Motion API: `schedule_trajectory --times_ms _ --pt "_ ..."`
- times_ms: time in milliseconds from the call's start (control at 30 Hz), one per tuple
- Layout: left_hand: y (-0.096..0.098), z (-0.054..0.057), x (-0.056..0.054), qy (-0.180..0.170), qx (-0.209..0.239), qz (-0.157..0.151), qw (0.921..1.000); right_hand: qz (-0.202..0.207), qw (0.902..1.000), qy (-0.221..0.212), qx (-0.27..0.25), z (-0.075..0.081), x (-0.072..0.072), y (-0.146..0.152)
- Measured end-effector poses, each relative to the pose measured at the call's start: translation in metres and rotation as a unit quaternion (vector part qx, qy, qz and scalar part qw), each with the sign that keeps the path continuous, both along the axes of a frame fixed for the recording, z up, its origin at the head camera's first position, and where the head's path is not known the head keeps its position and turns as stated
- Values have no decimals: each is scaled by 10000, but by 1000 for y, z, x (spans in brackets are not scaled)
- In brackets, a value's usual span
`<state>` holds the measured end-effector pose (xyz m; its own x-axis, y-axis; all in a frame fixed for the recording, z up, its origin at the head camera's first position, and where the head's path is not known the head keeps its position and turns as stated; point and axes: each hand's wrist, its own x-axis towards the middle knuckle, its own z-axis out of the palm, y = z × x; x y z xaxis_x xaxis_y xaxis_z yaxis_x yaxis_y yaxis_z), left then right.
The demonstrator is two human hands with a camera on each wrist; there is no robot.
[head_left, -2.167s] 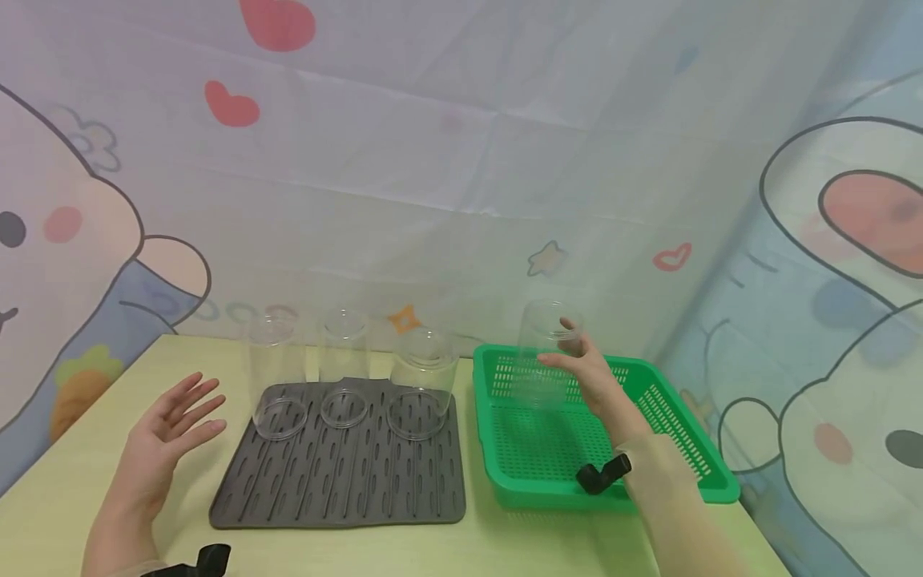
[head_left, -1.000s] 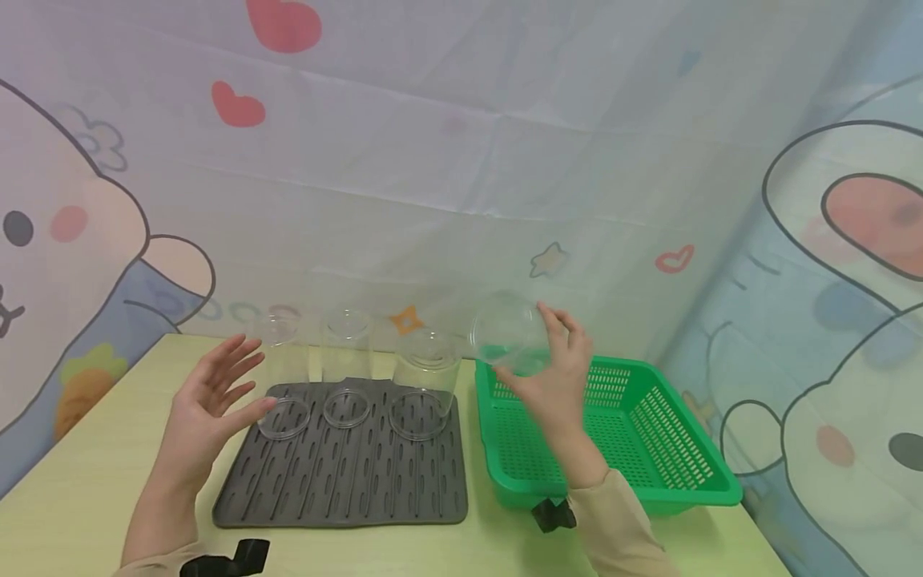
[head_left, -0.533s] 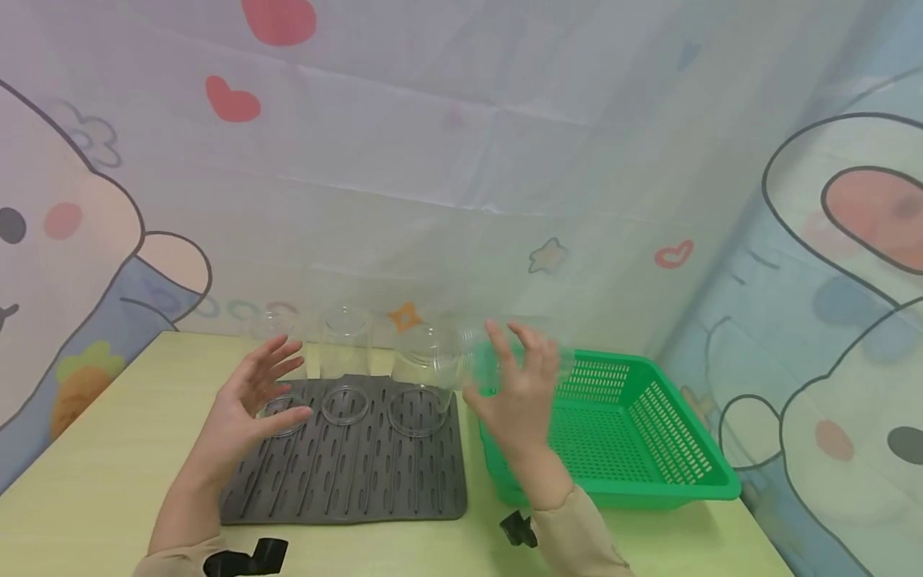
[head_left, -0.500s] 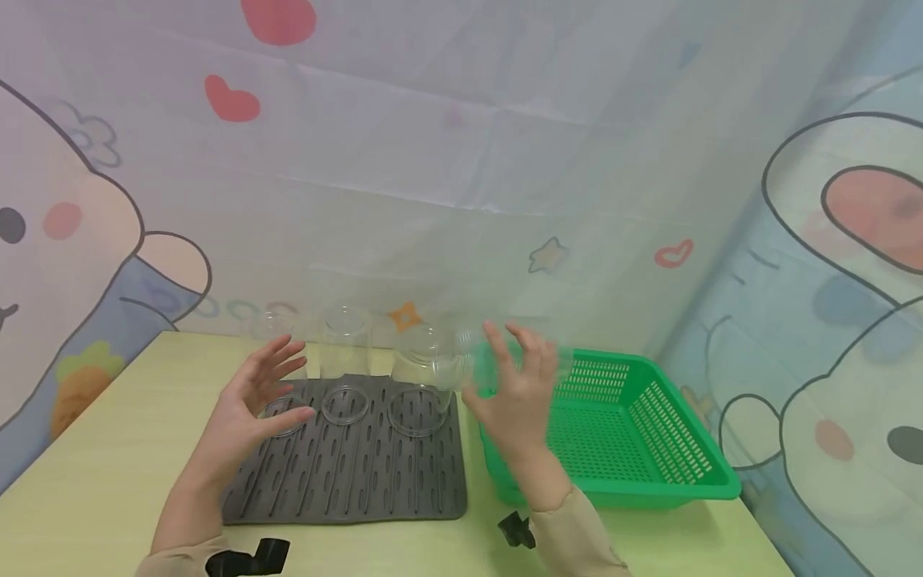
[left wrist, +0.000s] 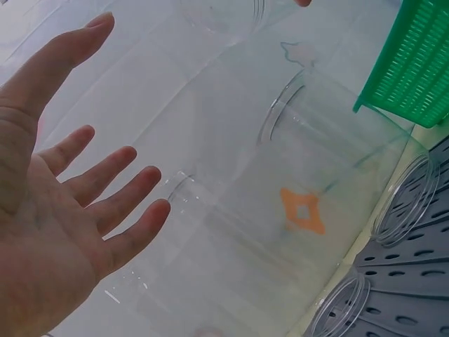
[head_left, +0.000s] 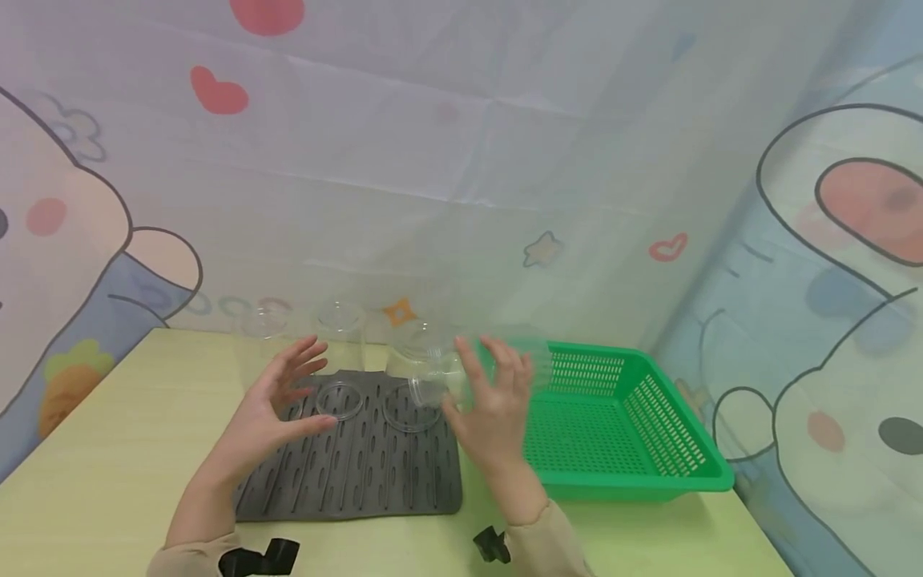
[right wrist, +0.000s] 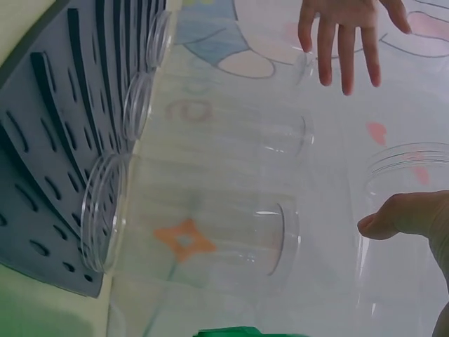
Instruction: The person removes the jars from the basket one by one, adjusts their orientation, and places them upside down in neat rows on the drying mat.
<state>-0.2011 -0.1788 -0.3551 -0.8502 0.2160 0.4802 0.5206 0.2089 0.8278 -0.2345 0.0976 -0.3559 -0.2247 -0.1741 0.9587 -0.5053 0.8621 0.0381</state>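
Note:
My right hand [head_left: 493, 413] grips a clear plastic jar [head_left: 537, 361] around its side. The jar lies sideways in the air, its threaded mouth facing left, overlapping the basket's left end in the head view. In the right wrist view the thumb [right wrist: 400, 216] presses on the jar's wall just below the threads [right wrist: 410, 158]. My left hand [head_left: 263, 413] hovers over the left part of a grey ridged mat [head_left: 346, 489], palm facing right, fingers spread, holding nothing. Three similar clear jars [head_left: 340, 340] stand mouth down in a row along the mat's back part; the leftmost is partly behind my left hand.
A green slotted plastic basket [head_left: 634, 482] stands to the right of the mat on the pale yellow table [head_left: 108, 449]. Behind the table hangs a light cloth [head_left: 433, 160] printed with cartoon figures and hearts.
My right hand has carried the jar left from above the basket, turning it from upright onto its side. My left hand has moved right, from beside the mat to over it.

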Motion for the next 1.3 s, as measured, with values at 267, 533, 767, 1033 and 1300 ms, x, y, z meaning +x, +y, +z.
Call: schedule_trajectory --times_ms 267,533,767,1033,1300 --pt "14 0 -3 -258 -148 23 9996 -144 9995 -64 270 -13 -1 -7" --pt "34 -3 -6 -398 93 -65 9991 -106 9983 -264 513 -20 2 -13" --pt "43 -7 -8 -465 24 -124 9988 56 9969 -494 613 -24 5 -15" --pt "56 -12 -11 -465 42 -451 9979 126 9956 -588 720 -28 9 -20" --pt "61 -14 -12 -588 133 -570 9966 92 9950 -531 835 -31 10 -24"
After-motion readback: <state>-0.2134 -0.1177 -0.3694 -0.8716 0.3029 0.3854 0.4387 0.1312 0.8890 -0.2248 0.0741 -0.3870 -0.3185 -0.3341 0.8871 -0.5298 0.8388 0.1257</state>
